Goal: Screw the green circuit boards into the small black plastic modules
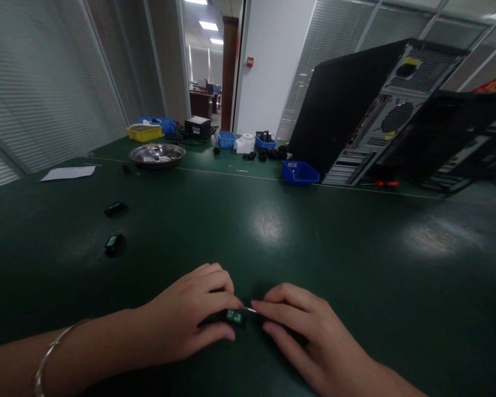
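Observation:
My left hand grips a small black module with a green circuit board between thumb and fingers, low in the middle of the head view. Just to its right, my right hand pinches a thin, pale metal strip whose near end meets the module's upper edge. What exactly this strip is, I cannot make out. Farther off to the left lie two similar black modules with green faces, one nearer and one farther. Both of those are apart from my hands.
A round steel tray stands at the back left, near a sheet of white paper and a yellow bin. At the back right, a blue bin sits beside a large black computer tower. Small black parts lie at the back.

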A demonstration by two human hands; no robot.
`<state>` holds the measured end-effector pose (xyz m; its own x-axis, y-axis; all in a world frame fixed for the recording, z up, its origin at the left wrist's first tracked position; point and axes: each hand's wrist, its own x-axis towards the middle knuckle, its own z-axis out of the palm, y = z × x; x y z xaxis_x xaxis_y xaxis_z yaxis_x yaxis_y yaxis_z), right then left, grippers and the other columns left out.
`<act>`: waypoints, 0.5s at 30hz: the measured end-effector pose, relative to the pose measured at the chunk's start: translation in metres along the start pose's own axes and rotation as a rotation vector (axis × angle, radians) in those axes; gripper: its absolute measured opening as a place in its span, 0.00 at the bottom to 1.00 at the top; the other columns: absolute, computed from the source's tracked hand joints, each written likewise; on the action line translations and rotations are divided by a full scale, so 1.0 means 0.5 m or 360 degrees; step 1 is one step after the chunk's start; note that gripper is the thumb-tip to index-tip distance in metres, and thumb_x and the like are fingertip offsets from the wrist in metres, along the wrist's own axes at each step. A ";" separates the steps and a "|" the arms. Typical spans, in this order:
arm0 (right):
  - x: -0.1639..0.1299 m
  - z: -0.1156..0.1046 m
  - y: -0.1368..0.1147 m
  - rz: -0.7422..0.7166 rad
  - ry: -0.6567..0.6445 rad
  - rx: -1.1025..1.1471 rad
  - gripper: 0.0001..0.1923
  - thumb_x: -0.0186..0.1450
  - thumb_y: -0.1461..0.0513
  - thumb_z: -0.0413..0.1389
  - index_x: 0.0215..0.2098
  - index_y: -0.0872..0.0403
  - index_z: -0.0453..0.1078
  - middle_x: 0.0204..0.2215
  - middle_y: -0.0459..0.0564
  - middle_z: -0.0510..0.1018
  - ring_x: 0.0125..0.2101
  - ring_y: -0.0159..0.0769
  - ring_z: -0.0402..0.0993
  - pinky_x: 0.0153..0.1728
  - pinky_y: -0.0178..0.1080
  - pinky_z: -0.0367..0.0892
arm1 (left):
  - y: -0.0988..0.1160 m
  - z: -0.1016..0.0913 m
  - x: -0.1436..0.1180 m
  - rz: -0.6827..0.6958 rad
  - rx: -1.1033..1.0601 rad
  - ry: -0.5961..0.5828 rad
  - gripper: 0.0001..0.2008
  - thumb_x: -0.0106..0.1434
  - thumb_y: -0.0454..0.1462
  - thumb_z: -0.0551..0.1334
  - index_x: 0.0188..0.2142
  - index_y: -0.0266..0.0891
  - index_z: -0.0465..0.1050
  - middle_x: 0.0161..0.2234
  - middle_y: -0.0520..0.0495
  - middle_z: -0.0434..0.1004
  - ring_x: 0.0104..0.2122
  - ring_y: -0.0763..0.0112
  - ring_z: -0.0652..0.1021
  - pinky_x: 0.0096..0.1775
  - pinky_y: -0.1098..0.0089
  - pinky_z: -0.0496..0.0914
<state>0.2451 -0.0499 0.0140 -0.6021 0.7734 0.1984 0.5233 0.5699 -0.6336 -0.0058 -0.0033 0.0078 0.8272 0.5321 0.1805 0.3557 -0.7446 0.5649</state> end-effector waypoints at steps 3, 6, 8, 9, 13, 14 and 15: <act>0.000 0.001 0.002 0.0004 0.0010 -0.0026 0.17 0.70 0.67 0.51 0.55 0.50 0.71 0.41 0.52 0.76 0.39 0.38 0.73 0.39 0.40 0.71 | -0.003 0.011 -0.002 -0.0065 -0.0113 0.0092 0.10 0.64 0.29 0.63 0.44 0.41 0.74 0.39 0.48 0.74 0.39 0.66 0.74 0.40 0.69 0.66; 0.001 -0.002 0.002 -0.0003 0.0034 -0.0002 0.17 0.70 0.68 0.51 0.55 0.50 0.71 0.40 0.52 0.75 0.38 0.38 0.73 0.37 0.40 0.70 | -0.005 0.014 -0.004 -0.0082 -0.0233 0.0195 0.09 0.66 0.30 0.62 0.45 0.41 0.73 0.39 0.49 0.75 0.38 0.69 0.75 0.40 0.72 0.67; 0.001 -0.004 0.001 -0.0013 0.0039 0.0028 0.17 0.70 0.68 0.51 0.55 0.50 0.71 0.41 0.52 0.75 0.38 0.38 0.73 0.37 0.40 0.70 | -0.006 0.013 -0.005 -0.0083 -0.0222 0.0250 0.11 0.65 0.30 0.64 0.47 0.42 0.73 0.37 0.51 0.76 0.36 0.70 0.75 0.38 0.73 0.67; 0.001 -0.005 0.001 -0.0016 0.0035 0.0041 0.17 0.70 0.68 0.51 0.55 0.50 0.71 0.41 0.52 0.75 0.38 0.38 0.73 0.37 0.40 0.70 | -0.005 0.012 -0.005 -0.0080 -0.0199 0.0269 0.13 0.64 0.30 0.65 0.48 0.42 0.72 0.36 0.52 0.76 0.35 0.70 0.75 0.36 0.73 0.66; 0.000 -0.008 -0.003 -0.0003 0.0043 0.0058 0.17 0.70 0.69 0.51 0.55 0.51 0.71 0.41 0.52 0.75 0.38 0.38 0.73 0.37 0.40 0.70 | -0.004 0.013 -0.006 -0.0023 -0.0085 0.0316 0.10 0.63 0.30 0.67 0.43 0.41 0.71 0.32 0.53 0.74 0.31 0.71 0.74 0.33 0.74 0.64; 0.000 -0.008 -0.005 0.0001 0.0049 0.0058 0.17 0.70 0.69 0.51 0.54 0.51 0.71 0.41 0.52 0.76 0.38 0.38 0.73 0.37 0.40 0.70 | -0.006 0.014 -0.006 0.0008 -0.0059 0.0317 0.07 0.64 0.31 0.66 0.41 0.40 0.71 0.32 0.53 0.74 0.31 0.71 0.74 0.33 0.74 0.64; 0.001 -0.008 -0.006 -0.0003 0.0054 0.0060 0.17 0.70 0.68 0.51 0.54 0.51 0.72 0.41 0.53 0.76 0.38 0.38 0.73 0.37 0.40 0.71 | -0.008 0.016 -0.006 0.0041 -0.0033 0.0315 0.05 0.65 0.32 0.65 0.40 0.40 0.71 0.32 0.52 0.74 0.31 0.71 0.74 0.33 0.74 0.64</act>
<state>0.2457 -0.0500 0.0189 -0.5816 0.7819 0.2244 0.4990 0.5608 -0.6607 -0.0063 -0.0053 -0.0013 0.7333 0.5837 0.3488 0.3248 -0.7514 0.5744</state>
